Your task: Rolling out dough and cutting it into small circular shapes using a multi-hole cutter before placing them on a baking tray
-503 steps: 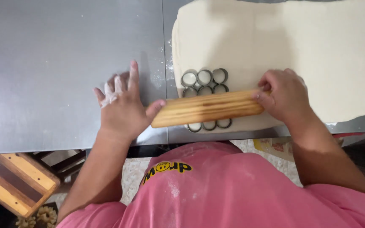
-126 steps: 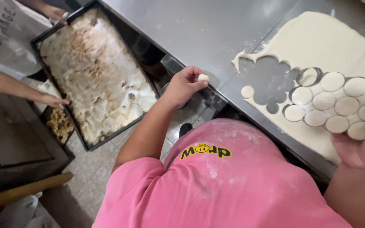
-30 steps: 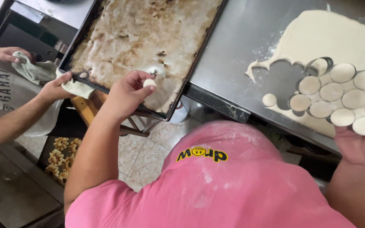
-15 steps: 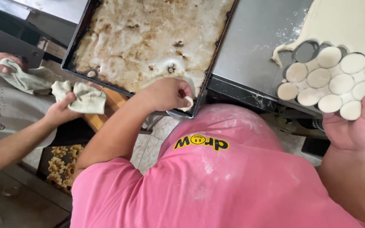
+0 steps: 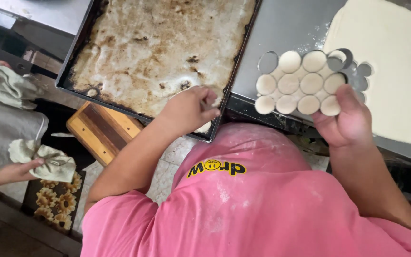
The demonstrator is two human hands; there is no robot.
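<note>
The left hand (image 5: 189, 107) now sits at the near edge of the big dirty baking tray (image 5: 96, 28), fingers pinched on a small round of dough (image 5: 204, 126). A moment ago that hand was a little lower, so the round has come to the tray's corner at about 5 o'clock. The right hand (image 5: 346, 121) holds up a ring cutter (image 5: 305, 81) full of dough rounds, at 3 o'clock from the tray. At 9 o'clock, another person's hand (image 5: 13, 171) grips a cloth (image 5: 44, 162).

Bare steel counter (image 5: 286, 28) lies open between baking tray (image 5: 158, 52) and dough sheet (image 5: 396, 71)
</note>
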